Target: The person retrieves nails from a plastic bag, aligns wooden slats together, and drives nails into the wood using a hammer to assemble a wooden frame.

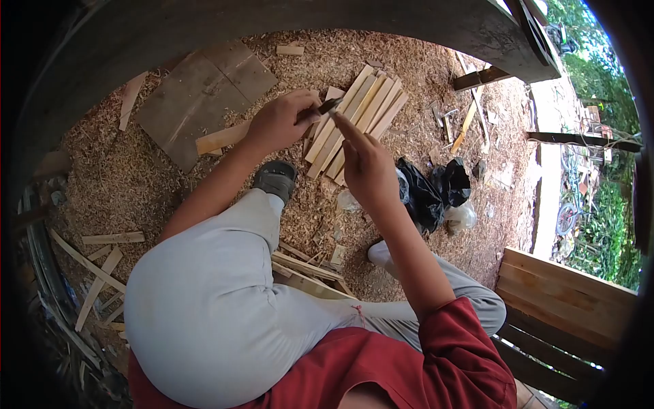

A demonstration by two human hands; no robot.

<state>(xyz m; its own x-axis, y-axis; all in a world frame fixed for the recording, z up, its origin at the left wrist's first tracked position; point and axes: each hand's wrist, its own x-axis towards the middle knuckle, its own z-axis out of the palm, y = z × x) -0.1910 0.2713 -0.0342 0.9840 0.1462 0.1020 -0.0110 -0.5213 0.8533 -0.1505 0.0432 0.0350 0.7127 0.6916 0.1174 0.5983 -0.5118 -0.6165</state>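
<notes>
Dark tool (330,106) sits at upper centre; left of it lies a brown panel (194,102); the left hand (283,121) is curled round the tool; wooden strips (359,121) lie beyond; the right hand (371,170) reaches the tool's end, whether gripping I cannot tell; black plastic (424,204) lies farther right.

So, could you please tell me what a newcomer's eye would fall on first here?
Probably the left hand, above centre, gripping a small dark object, with the right hand stretching a finger to its end. Below them, pale planks lie side by side on the shavings. Black plastic lies crumpled just right of the right hand.
</notes>
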